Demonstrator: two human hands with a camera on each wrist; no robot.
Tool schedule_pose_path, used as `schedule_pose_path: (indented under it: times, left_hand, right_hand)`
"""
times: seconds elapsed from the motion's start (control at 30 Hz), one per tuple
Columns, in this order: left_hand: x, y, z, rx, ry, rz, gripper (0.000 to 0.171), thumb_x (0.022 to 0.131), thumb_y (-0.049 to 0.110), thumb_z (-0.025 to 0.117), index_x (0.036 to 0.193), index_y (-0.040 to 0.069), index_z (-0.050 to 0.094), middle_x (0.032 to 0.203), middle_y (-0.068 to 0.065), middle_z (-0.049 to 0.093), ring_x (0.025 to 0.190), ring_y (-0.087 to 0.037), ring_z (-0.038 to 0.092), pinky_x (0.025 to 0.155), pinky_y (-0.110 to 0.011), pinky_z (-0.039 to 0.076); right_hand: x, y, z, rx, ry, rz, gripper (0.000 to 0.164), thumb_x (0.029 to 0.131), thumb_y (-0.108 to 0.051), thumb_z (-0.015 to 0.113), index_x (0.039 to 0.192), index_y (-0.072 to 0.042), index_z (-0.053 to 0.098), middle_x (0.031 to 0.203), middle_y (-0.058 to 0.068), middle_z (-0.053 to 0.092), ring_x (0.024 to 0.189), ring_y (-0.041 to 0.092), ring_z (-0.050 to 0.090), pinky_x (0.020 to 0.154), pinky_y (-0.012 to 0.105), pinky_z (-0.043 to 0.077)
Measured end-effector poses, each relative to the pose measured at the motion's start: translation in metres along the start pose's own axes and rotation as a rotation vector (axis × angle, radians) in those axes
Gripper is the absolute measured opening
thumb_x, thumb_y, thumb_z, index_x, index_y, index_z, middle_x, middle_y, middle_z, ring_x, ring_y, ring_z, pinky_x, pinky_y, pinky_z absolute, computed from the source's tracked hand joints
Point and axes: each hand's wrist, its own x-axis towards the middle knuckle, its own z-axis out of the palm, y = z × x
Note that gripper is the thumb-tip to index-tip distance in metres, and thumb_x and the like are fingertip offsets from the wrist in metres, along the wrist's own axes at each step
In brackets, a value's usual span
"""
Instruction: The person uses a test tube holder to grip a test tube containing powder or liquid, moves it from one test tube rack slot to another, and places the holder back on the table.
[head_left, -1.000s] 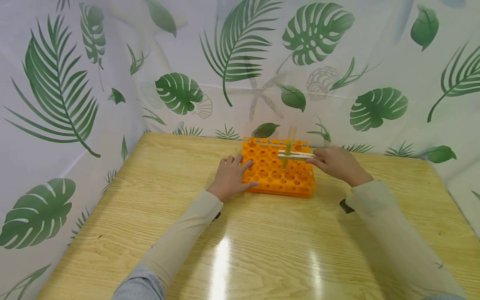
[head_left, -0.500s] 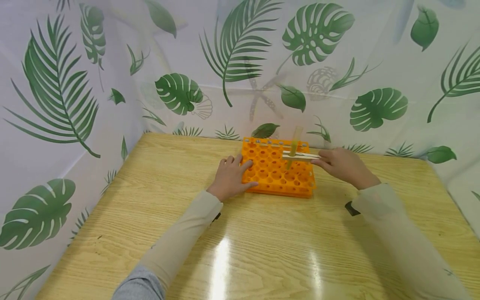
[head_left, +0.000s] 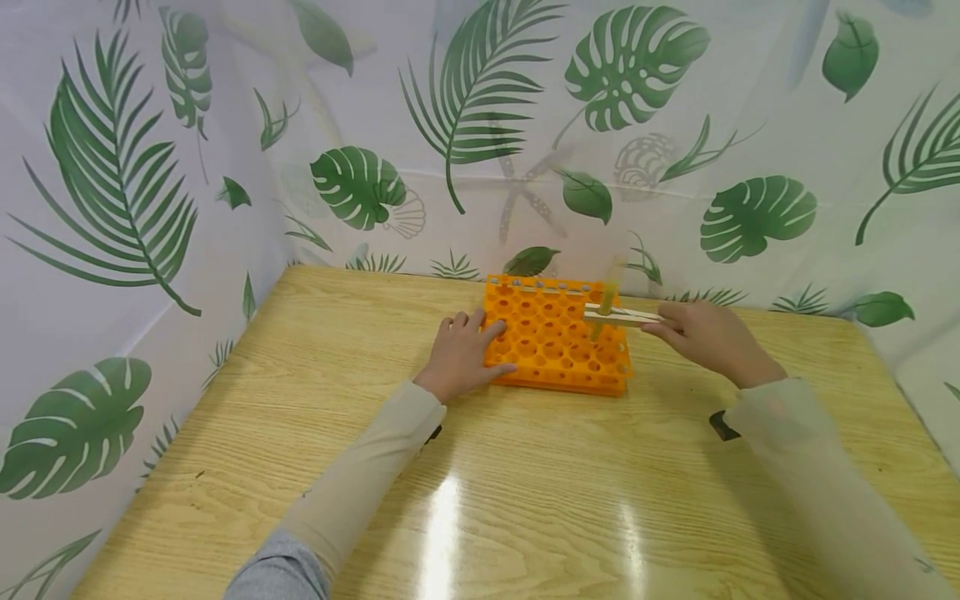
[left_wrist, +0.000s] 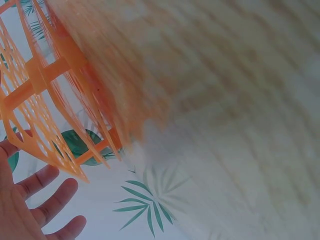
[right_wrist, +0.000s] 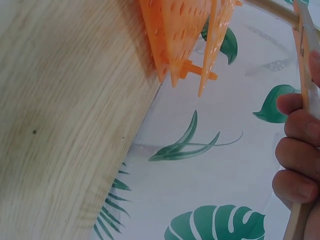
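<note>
My left hand (head_left: pixel 461 354) rests at the left end of an orange test tube rack (head_left: pixel 536 372), fingers spread, index finger and thumb on its edge. In the left wrist view, the other fingers (left_wrist: pixel 55 200) extend beside the rack. My right hand (head_left: pixel 712 342) grips a wooden test tube clamp (head_left: pixel 630 317), its fingers curled round the handle (right_wrist: pixel 298 220) in the right wrist view. The clamp's far end holds a test tube (head_left: pixel 609 292) with yellowish liquid, tilted slightly over the rack's right part. The tube's lower end overlaps the rack's holes in the head view.
The rack stands on a light wood-grain table (head_left: pixel 525 492), close to its back edge. Behind and to the left hangs a white cloth (head_left: pixel 465 242) printed with green leaves.
My right hand has moved to the right, carrying the clamp and the test tube across toward the rack's right end. My left hand and the rack have stayed in place.
</note>
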Motion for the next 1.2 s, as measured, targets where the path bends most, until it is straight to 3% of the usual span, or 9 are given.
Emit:
schedule_pose_path:
  times: [0.3, 0.97, 1.2]
  left_hand:
    - [0.000, 0.000, 0.001, -0.004, 0.006, 0.000, 0.066, 0.083, 0.066, 0.052, 0.134, 0.025, 0.046, 0.129, -0.010, 0.044, 0.109, -0.030, 0.046, 0.092, -0.047, 0.038]
    - [0.000, -0.001, 0.004, -0.001, 0.022, -0.006, 0.065, 0.083, 0.067, 0.052, 0.133, 0.026, 0.045, 0.128, -0.009, 0.044, 0.109, -0.029, 0.046, 0.091, -0.045, 0.039]
    - [0.000, -0.001, 0.004, 0.006, 0.019, -0.003, 0.065, 0.083, 0.068, 0.050, 0.134, 0.026, 0.044, 0.129, -0.009, 0.044, 0.110, -0.029, 0.046, 0.091, -0.045, 0.039]
  right_hand:
    - [-0.013, 0.014, 0.001, -0.012, 0.025, 0.030, 0.040, 0.095, -0.035, 0.054, 0.064, -0.014, 0.040, 0.055, -0.004, 0.030, 0.049, 0.009, 0.029, 0.052, 0.025, 0.027]
    - [-0.026, 0.025, 0.007, -0.002, -0.027, 0.083, 0.039, 0.096, -0.036, 0.051, 0.066, -0.013, 0.040, 0.053, -0.003, 0.029, 0.045, 0.010, 0.028, 0.049, 0.026, 0.027]
    - [-0.028, 0.027, 0.015, 0.005, -0.006, 0.058, 0.039, 0.095, -0.035, 0.053, 0.066, -0.014, 0.040, 0.053, -0.005, 0.027, 0.046, 0.009, 0.026, 0.049, 0.025, 0.026]
